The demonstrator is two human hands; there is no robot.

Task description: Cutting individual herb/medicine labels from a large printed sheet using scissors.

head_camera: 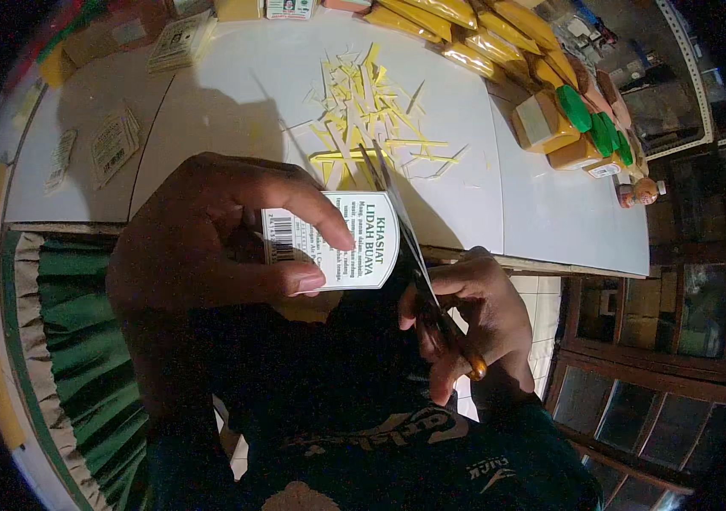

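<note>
Between the thumb and fingers of my left hand (209,236) is a white printed paper label (372,249) with a curved right end and a barcode. Scissors (417,255) are in my right hand (484,306), their blades slightly apart and pointing away from me. The blades run beside the label's rounded edge; whether they touch it I cannot tell. Past the blade tips, a heap of thin yellow and white paper offcuts (363,108) lies on the white tabletop (222,128).
At the left, several cut labels (114,144) lie in my shadow, with a label stack (181,41) behind them. Yellow filled packets (465,38) line the back right. Near them are jars with green lids (548,121) and a small bottle (640,193). A green pleated curtain (88,338) hangs below the table edge.
</note>
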